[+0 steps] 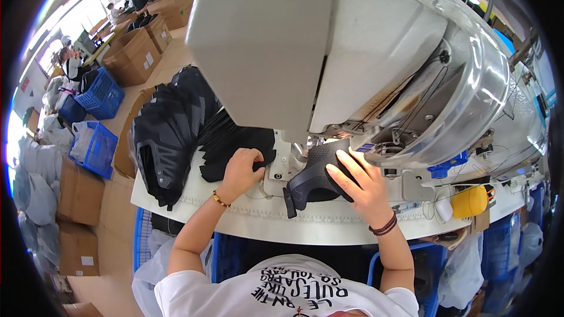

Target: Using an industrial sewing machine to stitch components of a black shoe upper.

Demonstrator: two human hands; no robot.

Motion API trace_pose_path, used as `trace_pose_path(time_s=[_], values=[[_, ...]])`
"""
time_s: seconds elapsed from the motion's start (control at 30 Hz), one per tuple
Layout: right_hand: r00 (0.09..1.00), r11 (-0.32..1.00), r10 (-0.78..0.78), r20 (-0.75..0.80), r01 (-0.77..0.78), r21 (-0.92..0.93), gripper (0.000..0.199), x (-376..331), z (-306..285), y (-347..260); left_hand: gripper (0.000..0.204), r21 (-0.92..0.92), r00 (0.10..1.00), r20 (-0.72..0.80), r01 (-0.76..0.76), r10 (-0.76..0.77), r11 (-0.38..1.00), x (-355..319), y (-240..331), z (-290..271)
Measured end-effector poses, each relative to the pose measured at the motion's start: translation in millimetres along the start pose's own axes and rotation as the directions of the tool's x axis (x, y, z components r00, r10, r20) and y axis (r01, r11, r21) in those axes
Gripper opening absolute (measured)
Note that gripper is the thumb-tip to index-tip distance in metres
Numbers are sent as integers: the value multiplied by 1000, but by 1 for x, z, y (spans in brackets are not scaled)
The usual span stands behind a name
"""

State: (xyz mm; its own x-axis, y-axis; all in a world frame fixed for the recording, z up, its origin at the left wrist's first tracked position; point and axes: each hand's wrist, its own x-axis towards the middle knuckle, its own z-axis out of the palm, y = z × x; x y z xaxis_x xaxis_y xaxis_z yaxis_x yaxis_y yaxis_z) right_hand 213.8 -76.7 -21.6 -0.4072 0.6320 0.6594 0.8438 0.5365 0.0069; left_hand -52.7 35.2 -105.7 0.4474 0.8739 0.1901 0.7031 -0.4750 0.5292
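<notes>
Under sewing machine (352,53), right fingers (343,167) flat on dark shoe piece (314,179).

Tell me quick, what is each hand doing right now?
Left hand: closed, gripping a black flat piece from the pile.
Right hand: open, fingers flat, pressing the dark shoe piece at the sewing machine.

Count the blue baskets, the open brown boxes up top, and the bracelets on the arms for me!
Blue baskets: 2
Open brown boxes: 2
Bracelets, one by the left hand, one by the right hand: 2
Total: 6
</notes>
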Motion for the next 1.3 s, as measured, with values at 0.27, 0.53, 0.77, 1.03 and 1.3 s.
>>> trace_pose_path(time_s=[0.27, 0.53, 0.77, 1.03, 1.3], values=[[997, 997, 72, -24, -71, 40, 41, -4, 9, -9, 33, -2, 975, -173, -139, 136, 990, -6, -17, 4], [992, 990, 118, 51, -122, 76, 34, -7, 6, -15, 42, 78, 948, -238, -198, 212, 977, -3, -45, 17], [970, 970, 236, 51, -239, 48, 33, -18, 14, -16, 39, -51, 929, -360, -108, 83, 993, -5, -8, 0], [987, 984, 155, -51, -149, 100, 40, -4, 9, -14, 35, -63, 748, -553, -476, 366, 877, -4, 51, -33], [994, 995, 91, -60, -89, 43, 41, 1, 8, -20, 32, 273, 571, -206, -747, 795, 607, 15, 104, -48]])
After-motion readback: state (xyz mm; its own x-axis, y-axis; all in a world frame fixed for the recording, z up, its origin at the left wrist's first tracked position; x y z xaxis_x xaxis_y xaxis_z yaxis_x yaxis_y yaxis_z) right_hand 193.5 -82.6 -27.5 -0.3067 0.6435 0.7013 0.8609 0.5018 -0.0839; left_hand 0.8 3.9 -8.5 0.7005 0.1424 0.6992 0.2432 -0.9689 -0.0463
